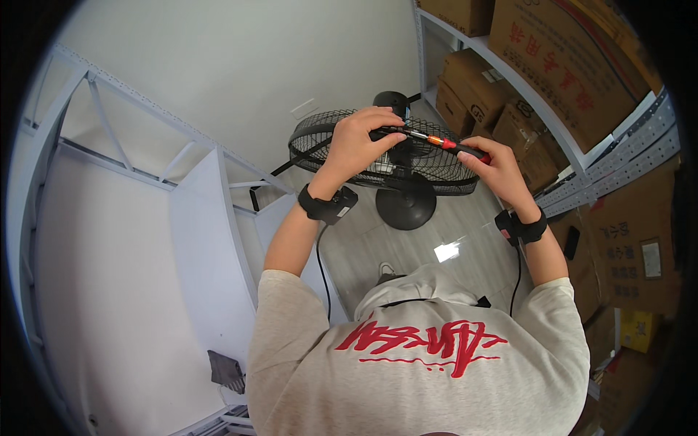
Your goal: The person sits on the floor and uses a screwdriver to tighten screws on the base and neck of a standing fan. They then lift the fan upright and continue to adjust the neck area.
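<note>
A black standing fan with a round wire cage is in front of me, its round base on the floor. Over the cage, my right hand is closed around the handle of a screwdriver with a red and black grip. The metal shaft points left. At its tip, my left hand pinches a small black part between thumb and fingers. That part is mostly covered by my fingers, so I cannot tell its exact kind or whether it joins the fan.
White metal shelving stands close on my left, with a small dark object on it. On the right, a rack holds several cardboard boxes. Cables hang from the black devices strapped to my wrists. A pale wall is behind the fan.
</note>
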